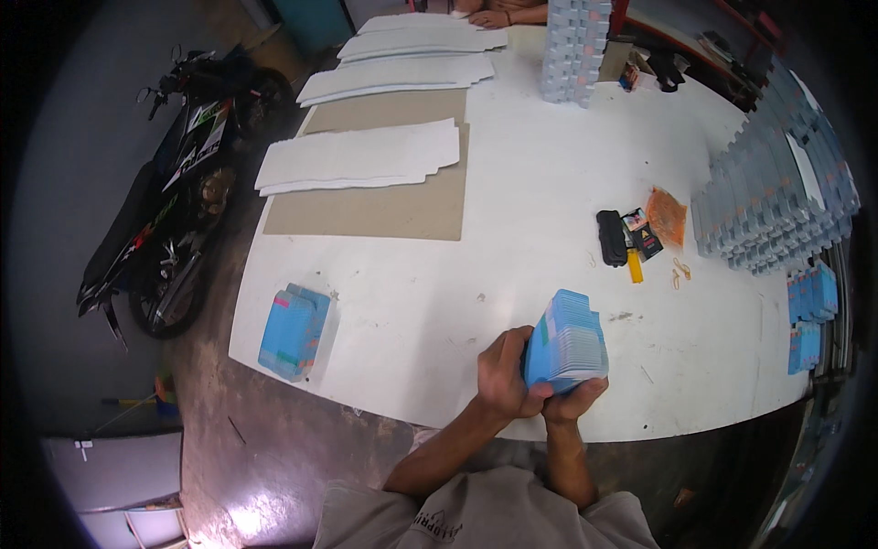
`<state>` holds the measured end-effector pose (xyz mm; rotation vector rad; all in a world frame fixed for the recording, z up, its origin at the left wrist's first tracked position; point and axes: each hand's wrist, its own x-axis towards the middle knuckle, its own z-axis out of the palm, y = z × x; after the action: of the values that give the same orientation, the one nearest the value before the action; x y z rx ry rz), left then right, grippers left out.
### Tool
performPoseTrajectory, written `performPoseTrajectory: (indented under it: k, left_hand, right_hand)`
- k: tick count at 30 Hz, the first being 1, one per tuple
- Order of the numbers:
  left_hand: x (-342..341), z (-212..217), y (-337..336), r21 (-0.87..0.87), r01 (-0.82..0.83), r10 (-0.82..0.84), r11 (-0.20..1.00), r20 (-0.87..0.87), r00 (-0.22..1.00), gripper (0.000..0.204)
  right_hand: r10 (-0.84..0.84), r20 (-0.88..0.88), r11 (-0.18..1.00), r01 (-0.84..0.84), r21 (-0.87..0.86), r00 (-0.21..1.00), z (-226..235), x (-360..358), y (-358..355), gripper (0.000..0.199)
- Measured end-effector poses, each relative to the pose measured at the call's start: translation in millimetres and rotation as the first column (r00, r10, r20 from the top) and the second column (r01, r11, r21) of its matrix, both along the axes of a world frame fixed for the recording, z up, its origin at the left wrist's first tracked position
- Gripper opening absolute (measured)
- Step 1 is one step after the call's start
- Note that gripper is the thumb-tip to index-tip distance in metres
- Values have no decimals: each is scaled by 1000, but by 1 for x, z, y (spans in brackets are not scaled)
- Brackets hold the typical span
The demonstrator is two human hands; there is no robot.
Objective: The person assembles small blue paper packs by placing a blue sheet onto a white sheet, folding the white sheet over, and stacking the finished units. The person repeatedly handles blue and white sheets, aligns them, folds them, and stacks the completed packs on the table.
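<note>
Head view: holding a thick stack of light-blue flat cardboard cartons [567,343] on edge at the near rim of the white surface [549,183], both hands clamping it. Left hand [505,373] wrapping the stack's left side, fingers closed round it; right hand [574,399] cupping it from below, fingers curled up against the underside. Squaring the stack, by the look of it, not yet setting it down.

Already done, judging from the layout: long rows of similar blue-grey cartons [773,197] standing packed along the right side, a tall pile of them [574,50] at the far end. Still waiting: a wrapped light-blue bundle [294,331] lying near the left edge, well apart from the hands. White die-cut sheets [358,157] resting on brown board [384,209] further back. Small black case [611,238], yellow lighter [634,265] and orange bag [668,216] lying mid-surface. Another person's hand [498,15] showing at the far edge.
</note>
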<state>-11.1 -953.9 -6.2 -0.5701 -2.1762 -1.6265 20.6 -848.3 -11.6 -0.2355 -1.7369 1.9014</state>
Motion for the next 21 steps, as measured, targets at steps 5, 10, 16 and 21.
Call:
performPoseTrajectory:
  k: [5,10,16,21]
  left_hand:
    - [5,47,-41,-161,27,8,987,216,976,85]
    - [12,54,-132,-497,-240,385,834,212,898,95]
    - [22,27,-199,-863,-399,777,310,-12,629,108]
    - [31,18,-201,-875,-372,744,311,-20,668,119]
  right_hand:
    - [337,-22,842,-312,-440,941,-27,3,-19,100]
    - [603,184,783,-620,50,777,-4,-26,-18,103]
    - [604,273,733,-656,179,749,-4,-51,0,79]
    - [622,230,571,-635,521,748,2,-90,-20,63]
